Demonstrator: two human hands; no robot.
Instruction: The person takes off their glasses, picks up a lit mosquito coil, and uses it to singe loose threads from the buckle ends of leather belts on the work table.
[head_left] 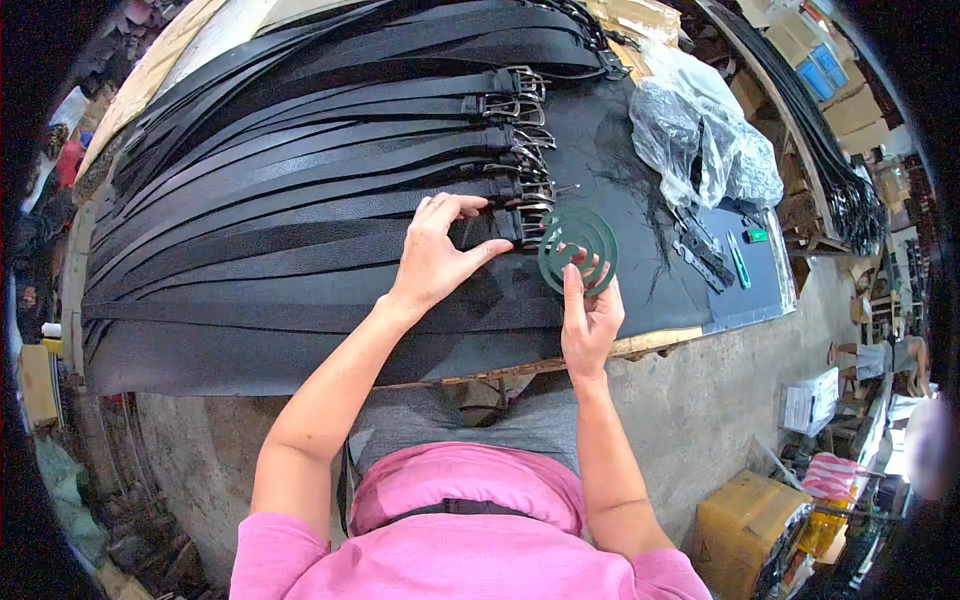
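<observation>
Fingers of left hand: forefinger and thumb well apart in an open curve, tips to either side of a black belt end; firm contact with it not certain from this view. Fingers of right hand: closed on a green coil, thumb laid across the near face, other fingers behind and partly visible through the gaps between its rings.

Green coil: flat, spiral, face turned up toward the wearer; held just beyond the right thumb tip, to the right of the left thumb and clear of it. Left rim overlapping, in view, the nearest of the metal buckles; touching or apart, cannot tell.

Black belts: many, laid side by side across the counter, buckle ends toward the middle, straps fanning left; further pile at the far side.

Right part of the counter: crumpled clear plastic bag; loose black strands; dark metal pieces; teal cutter; small green object just beside it.

Beyond, at right: second group of black belts on a separate stand. On the floor: cardboard box, white crate.
</observation>
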